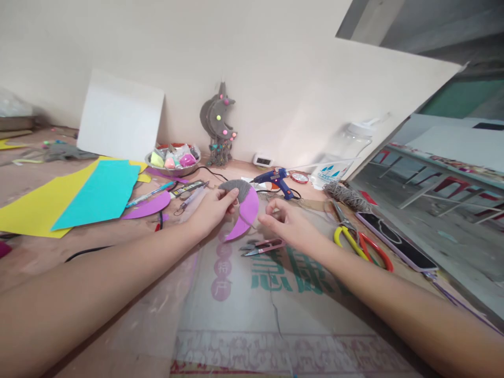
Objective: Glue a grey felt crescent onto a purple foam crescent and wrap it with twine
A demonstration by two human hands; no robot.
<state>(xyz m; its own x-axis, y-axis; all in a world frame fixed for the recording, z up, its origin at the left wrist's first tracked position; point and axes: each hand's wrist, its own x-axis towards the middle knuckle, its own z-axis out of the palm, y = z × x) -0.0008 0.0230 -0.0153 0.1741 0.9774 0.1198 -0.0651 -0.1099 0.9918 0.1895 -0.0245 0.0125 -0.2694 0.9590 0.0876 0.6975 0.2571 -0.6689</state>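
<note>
Left hand (pixel 218 210): thumb and fingers pinched on the upper end of the purple crescent (pixel 251 206), over the printed plastic sheet (pixel 236 317).
Right hand (pixel 285 223): just right of the crescent, fingers curled, thumb and forefinger close together; whether they grip a strand I cannot tell.
Grey yarn (pixel 244 188): covers the crescent's upper end, the lower part bare purple — slack in the strand could let the turns slide or gap, and too hard a pull could bend the thin-looking piece.
Glue gun (pixel 279 181): just beyond the crescent and to its right, nozzle towards the wrapped end; if hot, which does not show, a careless reach might burn a finger or smear glue.
Thread snips (pixel 264 245): on the near side of the crescent, just below its pointed tip — a trailing strand could catch in the blades.
Yarn bundle (pixel 346 195): well right of the crescent, near the scissors (pixel 364 244); if the working strand comes from there, it might snag on the handles and jerk the winding loose.
</note>
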